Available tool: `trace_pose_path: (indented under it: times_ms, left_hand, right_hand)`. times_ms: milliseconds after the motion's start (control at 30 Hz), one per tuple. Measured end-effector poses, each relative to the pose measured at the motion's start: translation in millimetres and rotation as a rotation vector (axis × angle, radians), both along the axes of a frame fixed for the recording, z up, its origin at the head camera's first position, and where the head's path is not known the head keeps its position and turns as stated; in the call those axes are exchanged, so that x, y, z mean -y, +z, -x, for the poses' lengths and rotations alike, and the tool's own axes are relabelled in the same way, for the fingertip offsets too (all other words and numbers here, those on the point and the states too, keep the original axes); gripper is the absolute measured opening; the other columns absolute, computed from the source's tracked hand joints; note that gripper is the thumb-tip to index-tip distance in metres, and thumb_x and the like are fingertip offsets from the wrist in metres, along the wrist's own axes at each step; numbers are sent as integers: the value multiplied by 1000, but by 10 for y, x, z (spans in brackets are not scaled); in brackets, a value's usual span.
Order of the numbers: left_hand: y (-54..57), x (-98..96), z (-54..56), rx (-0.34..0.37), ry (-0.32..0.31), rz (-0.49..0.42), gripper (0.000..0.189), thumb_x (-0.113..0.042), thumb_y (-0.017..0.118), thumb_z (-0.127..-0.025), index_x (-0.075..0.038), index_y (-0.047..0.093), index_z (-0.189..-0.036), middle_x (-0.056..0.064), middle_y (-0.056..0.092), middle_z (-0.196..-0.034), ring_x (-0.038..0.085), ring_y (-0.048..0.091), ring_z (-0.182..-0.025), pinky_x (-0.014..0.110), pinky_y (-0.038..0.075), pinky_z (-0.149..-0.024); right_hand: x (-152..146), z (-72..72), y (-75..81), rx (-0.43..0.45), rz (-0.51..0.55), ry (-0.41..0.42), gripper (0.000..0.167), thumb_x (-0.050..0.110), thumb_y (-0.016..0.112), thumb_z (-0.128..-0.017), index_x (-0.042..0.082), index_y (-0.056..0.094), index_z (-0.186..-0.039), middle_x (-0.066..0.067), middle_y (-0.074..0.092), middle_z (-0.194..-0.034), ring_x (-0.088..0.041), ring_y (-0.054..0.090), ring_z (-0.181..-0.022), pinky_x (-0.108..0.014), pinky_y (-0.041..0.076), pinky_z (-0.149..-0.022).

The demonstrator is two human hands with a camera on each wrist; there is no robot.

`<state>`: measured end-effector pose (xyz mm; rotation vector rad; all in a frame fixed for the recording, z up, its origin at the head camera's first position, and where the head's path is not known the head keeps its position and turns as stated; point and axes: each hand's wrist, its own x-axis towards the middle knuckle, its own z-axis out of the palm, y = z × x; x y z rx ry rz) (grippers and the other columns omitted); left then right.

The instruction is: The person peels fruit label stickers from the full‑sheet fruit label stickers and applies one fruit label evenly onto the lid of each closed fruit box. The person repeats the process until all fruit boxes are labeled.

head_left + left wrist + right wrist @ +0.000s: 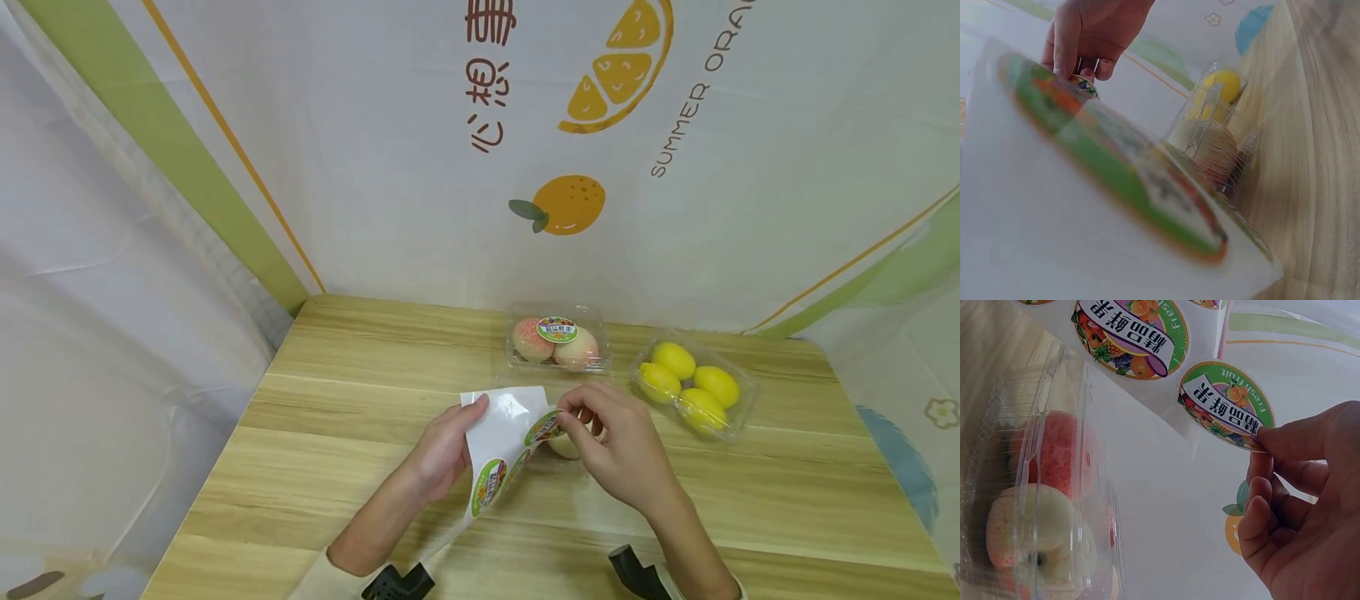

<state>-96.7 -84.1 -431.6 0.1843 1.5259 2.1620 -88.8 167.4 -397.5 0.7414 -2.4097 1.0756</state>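
My left hand [442, 450] holds a white sheet of stickers [510, 412], its thumb on the upper left edge. Oval green-rimmed fruit labels line the sheet's lower part, where it bends and narrows downward. Between thumb and forefinger, my right hand [618, 442] pinches one oval fruit sticker [1225, 403] by its end. That sticker's other end lies at the sheet's edge in the right wrist view. Beneath both hands is a clear plastic box [1041, 487] of pale and red apple-like fruits, mostly hidden in the head view. The blurred sheet covers much of the left wrist view.
Behind the hands, a clear box [510, 358] of two pinkish fruits bears an oval label [557, 330]. To its right stands another clear box [738, 417] with several lemons [716, 386]. A printed curtain [405, 208] hangs along the back edge of the wooden table [300, 467].
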Motion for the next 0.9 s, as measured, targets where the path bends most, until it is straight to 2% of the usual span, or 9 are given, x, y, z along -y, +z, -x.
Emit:
trace_pose_path:
  times_ms: [367, 700, 900]
  left_hand:
    - [17, 21, 2, 0, 0, 9, 44, -29, 36, -119, 2, 66, -122, -3, 77, -99, 9, 74, -93, 25, 57, -86]
    - [-23, 36, 7, 8, 15, -12, 47, -29, 33, -120, 5, 64, -127, -3, 76, -100, 8, 74, -96, 24, 58, -86]
    - [-34, 50, 15, 31, 19, -20, 55, -34, 32, -120, 11, 59, -138, -2, 76, -106, 10, 72, -103, 28, 57, -93]
  right_hand:
    - [-10, 5, -10, 12, 2, -13, 25, -6, 82, -89, 17, 73, -91, 14, 62, -84, -4, 55, -72, -23, 49, -59]
    - [-7, 17, -19, 6, 25, -1, 26, -7, 81, -88, 17, 72, -90, 14, 60, -82, -4, 55, -71, -18, 47, -60]
    - [-8, 29, -16, 13, 28, -3, 24, -8, 81, -89, 15, 72, -91, 13, 62, -83, -5, 56, -71, -20, 48, -60]
